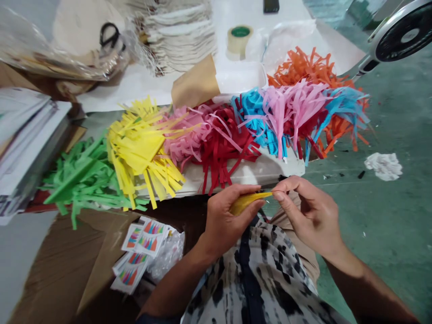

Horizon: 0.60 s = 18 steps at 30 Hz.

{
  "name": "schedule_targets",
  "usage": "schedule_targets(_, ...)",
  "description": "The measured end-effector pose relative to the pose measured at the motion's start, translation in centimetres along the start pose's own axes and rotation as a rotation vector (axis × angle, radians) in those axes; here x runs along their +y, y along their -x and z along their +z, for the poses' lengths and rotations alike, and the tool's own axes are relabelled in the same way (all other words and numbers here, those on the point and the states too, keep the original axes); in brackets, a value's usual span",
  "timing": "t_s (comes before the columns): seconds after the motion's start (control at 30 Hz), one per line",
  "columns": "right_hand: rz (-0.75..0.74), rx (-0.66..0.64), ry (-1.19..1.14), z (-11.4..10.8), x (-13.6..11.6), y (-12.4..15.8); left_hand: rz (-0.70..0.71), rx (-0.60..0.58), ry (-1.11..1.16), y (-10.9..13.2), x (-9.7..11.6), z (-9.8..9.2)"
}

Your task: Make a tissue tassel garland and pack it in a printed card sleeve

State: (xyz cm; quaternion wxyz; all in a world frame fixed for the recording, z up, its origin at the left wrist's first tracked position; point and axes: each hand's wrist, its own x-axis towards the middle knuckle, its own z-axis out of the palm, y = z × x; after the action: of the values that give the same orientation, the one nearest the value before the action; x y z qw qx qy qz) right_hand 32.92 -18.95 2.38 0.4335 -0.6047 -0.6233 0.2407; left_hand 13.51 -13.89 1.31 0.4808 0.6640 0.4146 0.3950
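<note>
My left hand (225, 216) is closed around a rolled piece of yellow fringed paper (248, 201), held just above my lap. My right hand (308, 211) pinches the right tip of the same yellow piece between thumb and forefinger. Both hands meet below the front edge of a low white board (263, 171). On that board lie heaps of cut paper fringe: green (83, 177), yellow (143, 150), pink (184, 132), red (224, 146), blue (258, 117), light pink (292, 105) and orange (305, 67).
Small printed cards (141, 247) in plastic lie on brown cardboard (64, 265) at lower left. A tape roll (239, 41), scissors (110, 33), stacked white pieces (182, 36) and a brown paper bag (195, 85) sit behind. A fan (401, 33) stands on the green floor; crumpled white paper (384, 165) lies there.
</note>
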Motion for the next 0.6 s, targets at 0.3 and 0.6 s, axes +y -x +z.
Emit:
schedule_targets(0.3, 0.103, -0.090, -0.229, 0.1, 0.9, -0.1, -0.174, -0.029, 0.170, -0.3, 0.1, 1.0)
schedule_targets(0.6, 0.032, -0.099, -0.214, -1.5, 0.5, -1.4, -0.003, -0.310, -0.041, -1.4, 0.3, 0.7)
